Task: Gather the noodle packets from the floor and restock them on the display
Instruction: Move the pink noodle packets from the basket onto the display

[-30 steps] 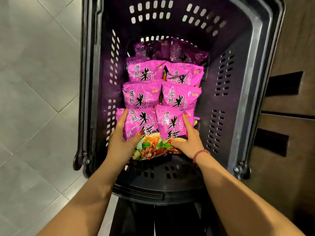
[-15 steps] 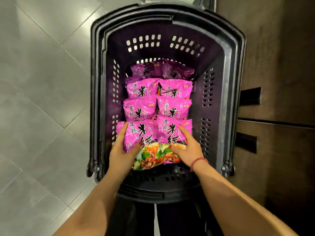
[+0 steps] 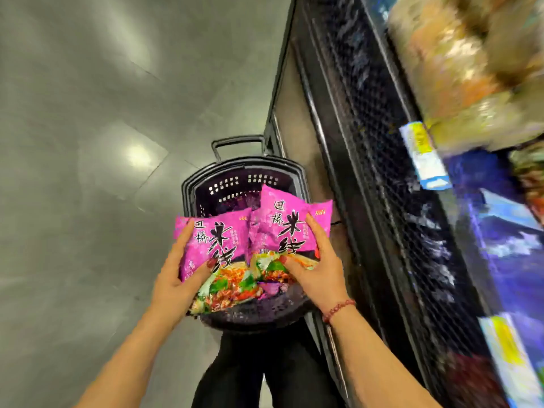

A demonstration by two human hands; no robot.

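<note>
Pink wrappers on both: gripping one noodle packet [image 3: 223,240] in the left hand [image 3: 173,278], thumb across the front, and a second packet [image 3: 282,219] the same way in the right hand [image 3: 319,269]. Holding the pair side by side, edges touching, above the black basket [image 3: 232,184] on the grey floor [image 3: 88,142], just beside the display shelf [image 3: 382,172]. Can't tell what's inside the basket, mostly hidden and blurry.

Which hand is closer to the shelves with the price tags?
Right. The right hand, gripping one pink packet, is next to the shelves; the left hand, gripping the other packet, is farther away, toward the tiled floor.
</note>
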